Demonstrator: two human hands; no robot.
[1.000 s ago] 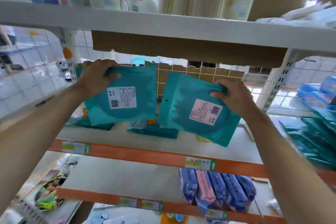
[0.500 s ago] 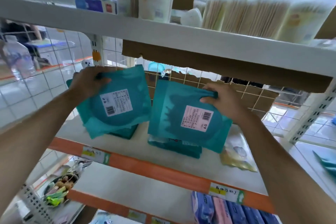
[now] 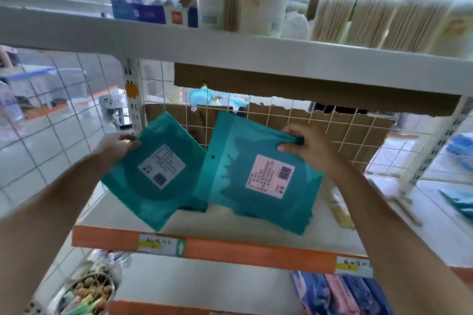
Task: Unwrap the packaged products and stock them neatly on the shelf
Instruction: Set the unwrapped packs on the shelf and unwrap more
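Two teal pouches (image 3: 258,181), hanging below each grip (image 3: 311,147)

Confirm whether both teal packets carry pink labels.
No: the right packet in the right hand has a pink label, but the left packet in the left hand has a white label.

The middle shelf (image 3: 210,225), a white board with an orange front strip (image 3: 256,254), sat just below both hands. A dark teal pack (image 3: 195,206) lay on it between the left hand (image 3: 115,146) and the right hand (image 3: 312,148), and a yellowish packet (image 3: 339,208) lay beside the right wrist. Above the hands the upper shelf (image 3: 230,51) bore cotton swab tubs (image 3: 335,18) and blue boxes (image 3: 139,11); under the right forearm the lower shelf (image 3: 204,281) held blue and pink packs (image 3: 332,294).
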